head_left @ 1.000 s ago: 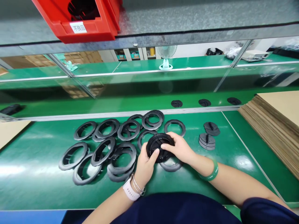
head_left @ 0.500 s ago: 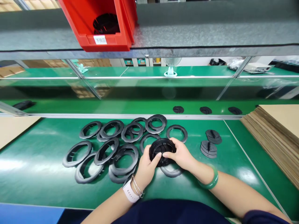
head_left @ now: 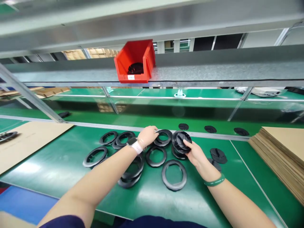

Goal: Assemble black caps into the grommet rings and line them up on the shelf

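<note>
My right hand [head_left: 196,153] grips a black round part [head_left: 181,142] with a ridged disc face, thumb across its front. It is held above the bench, over another black ring [head_left: 178,154]. My left hand [head_left: 147,136] reaches over the group of rings, fingers bent and slightly apart at the left edge of a black ring [head_left: 163,138]; some fingers are hidden and no hold on it shows. A single ring [head_left: 174,175] lies flat nearer to me, with another ring [head_left: 156,156] behind it.
More black rings [head_left: 95,156] lie to the left, partly behind my left forearm. Slotted black discs [head_left: 218,155] are stacked on the right; several more discs [head_left: 210,129] lie beyond the rail. Cardboard sheets [head_left: 280,152] are piled at right. A red bin [head_left: 135,63] sits on the overhead shelf.
My left hand has let go of the black part and moved away to the back rings. My right hand now holds it alone, farther back. The view has tilted up.
</note>
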